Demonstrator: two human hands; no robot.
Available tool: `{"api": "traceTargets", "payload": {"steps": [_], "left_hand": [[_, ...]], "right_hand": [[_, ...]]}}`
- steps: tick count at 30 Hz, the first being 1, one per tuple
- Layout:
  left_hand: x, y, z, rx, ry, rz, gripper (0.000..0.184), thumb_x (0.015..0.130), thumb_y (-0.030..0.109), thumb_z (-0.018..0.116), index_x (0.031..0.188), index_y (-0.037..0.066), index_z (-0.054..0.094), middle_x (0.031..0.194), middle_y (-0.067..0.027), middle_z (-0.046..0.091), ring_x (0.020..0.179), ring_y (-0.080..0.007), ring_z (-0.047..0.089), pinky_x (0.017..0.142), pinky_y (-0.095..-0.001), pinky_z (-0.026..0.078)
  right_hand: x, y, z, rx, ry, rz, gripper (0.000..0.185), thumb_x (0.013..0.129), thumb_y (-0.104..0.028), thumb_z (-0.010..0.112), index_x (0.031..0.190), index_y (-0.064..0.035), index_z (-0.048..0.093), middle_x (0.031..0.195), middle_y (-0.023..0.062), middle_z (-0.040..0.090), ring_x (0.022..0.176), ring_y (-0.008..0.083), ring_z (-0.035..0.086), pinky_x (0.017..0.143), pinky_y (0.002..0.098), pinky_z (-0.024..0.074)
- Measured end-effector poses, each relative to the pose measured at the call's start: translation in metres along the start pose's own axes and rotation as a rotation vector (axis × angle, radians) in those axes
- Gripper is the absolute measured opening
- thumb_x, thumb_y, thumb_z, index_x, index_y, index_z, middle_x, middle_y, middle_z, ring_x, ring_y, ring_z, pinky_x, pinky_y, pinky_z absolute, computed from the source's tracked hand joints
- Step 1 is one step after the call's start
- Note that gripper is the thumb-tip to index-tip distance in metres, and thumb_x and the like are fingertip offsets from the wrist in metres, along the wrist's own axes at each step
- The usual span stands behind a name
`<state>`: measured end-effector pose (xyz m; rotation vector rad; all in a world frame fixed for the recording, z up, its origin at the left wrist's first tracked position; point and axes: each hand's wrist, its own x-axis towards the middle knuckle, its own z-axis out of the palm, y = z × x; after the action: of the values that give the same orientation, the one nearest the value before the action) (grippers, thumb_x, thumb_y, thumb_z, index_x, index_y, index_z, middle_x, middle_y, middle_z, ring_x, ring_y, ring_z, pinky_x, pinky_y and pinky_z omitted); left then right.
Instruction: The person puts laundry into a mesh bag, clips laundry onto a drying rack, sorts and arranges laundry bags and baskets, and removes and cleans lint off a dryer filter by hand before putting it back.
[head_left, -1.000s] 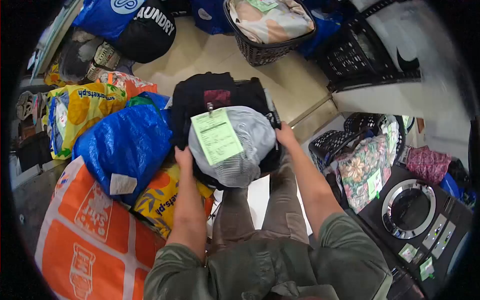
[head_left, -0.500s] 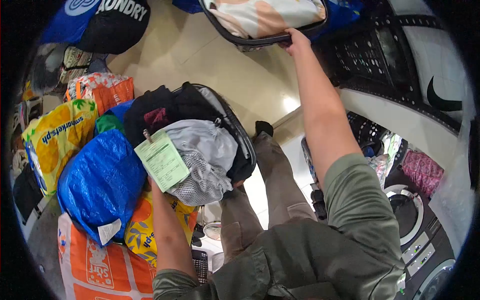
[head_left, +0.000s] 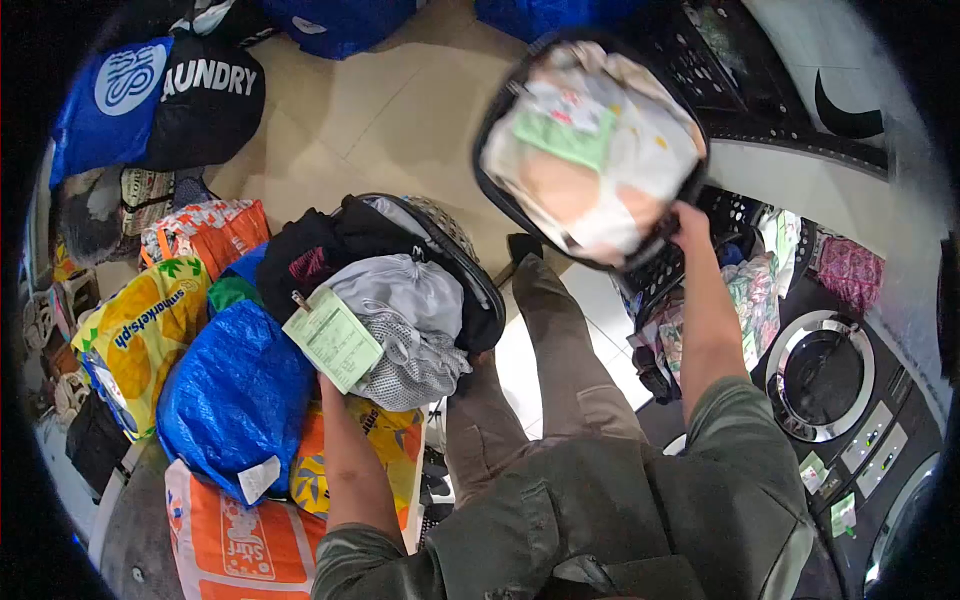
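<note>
My right hand (head_left: 688,228) grips the near right rim of a black laundry basket (head_left: 497,195), blurred by motion. White and peach patterned fabric (head_left: 640,200) fills it, with a green slip (head_left: 562,140) on top. At my left, a second black basket (head_left: 485,285) holds dark clothes (head_left: 325,235), a grey drawstring bag (head_left: 400,290) and white mesh fabric (head_left: 415,365). A pale green paper slip (head_left: 335,340) is clipped there. My left hand (head_left: 330,388) reaches beneath that slip, beside the mesh; its fingers are hidden.
A blue bag (head_left: 235,390), a yellow bag (head_left: 145,335) and an orange bag (head_left: 245,540) crowd the left. A black laundry bag (head_left: 210,110) stands farther back. Washing machines (head_left: 820,375) and another filled basket (head_left: 660,290) are at right.
My right hand has drawn its basket nearer and lifted it, tilting its contents toward me so the green slip shows. The left basket stays by my left arm. The view has shifted slightly.
</note>
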<state>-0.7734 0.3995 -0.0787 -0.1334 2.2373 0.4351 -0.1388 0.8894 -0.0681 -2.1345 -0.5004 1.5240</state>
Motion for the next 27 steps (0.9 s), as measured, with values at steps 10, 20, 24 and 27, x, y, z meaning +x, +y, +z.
{"api": "traceTargets", "payload": {"steps": [10, 20, 24, 27], "left_hand": [[-0.081, -0.017, 0.026, -0.675, 0.221, 0.19, 0.048, 0.082, 0.025, 0.051, 0.119, -0.002, 0.038, 0.11, -0.0123, 0.052, 0.095, -0.0268, 0.052, 0.078, -0.0344, 0.044], [-0.185, 0.007, 0.126, -1.165, -0.232, -0.072, 0.044, 0.088, 0.027, 0.042, 0.125, 0.005, 0.035, 0.121, -0.0102, 0.044, 0.107, -0.0205, 0.044, 0.09, -0.0323, 0.037], [-0.186, 0.081, 0.107, -0.952, -0.112, 0.211, 0.048, 0.086, 0.027, 0.046, 0.127, 0.005, 0.033, 0.123, -0.009, 0.042, 0.11, -0.0216, 0.042, 0.094, -0.0328, 0.033], [-0.137, 0.043, 0.076, -1.667, -0.456, -0.041, 0.065, 0.078, 0.019, 0.059, 0.131, 0.003, 0.024, 0.129, -0.0111, 0.035, 0.115, -0.0226, 0.036, 0.097, -0.0333, 0.028]], "right_hand": [[-0.227, -0.041, 0.192, -0.513, -0.362, -0.95, 0.04, 0.073, -0.003, 0.053, 0.113, -0.003, 0.047, 0.099, 0.0138, 0.056, 0.091, 0.0269, 0.053, 0.083, 0.0323, 0.04], [-0.204, 0.003, 0.471, -1.233, -1.154, -0.76, 0.044, 0.057, -0.017, 0.059, 0.1, -0.0084, 0.058, 0.092, 0.0167, 0.06, 0.087, 0.03, 0.057, 0.075, 0.0369, 0.0453], [-0.18, -0.028, 0.446, -1.298, -1.109, -0.712, 0.04, 0.062, -0.016, 0.057, 0.101, -0.0068, 0.058, 0.089, 0.0153, 0.061, 0.08, 0.027, 0.058, 0.068, 0.036, 0.0468], [-0.144, -0.079, 0.388, -1.181, -1.097, -0.376, 0.048, 0.056, -0.002, 0.051, 0.104, -0.0051, 0.054, 0.075, 0.0149, 0.059, 0.058, 0.0239, 0.057, 0.045, 0.0348, 0.0454]]}}
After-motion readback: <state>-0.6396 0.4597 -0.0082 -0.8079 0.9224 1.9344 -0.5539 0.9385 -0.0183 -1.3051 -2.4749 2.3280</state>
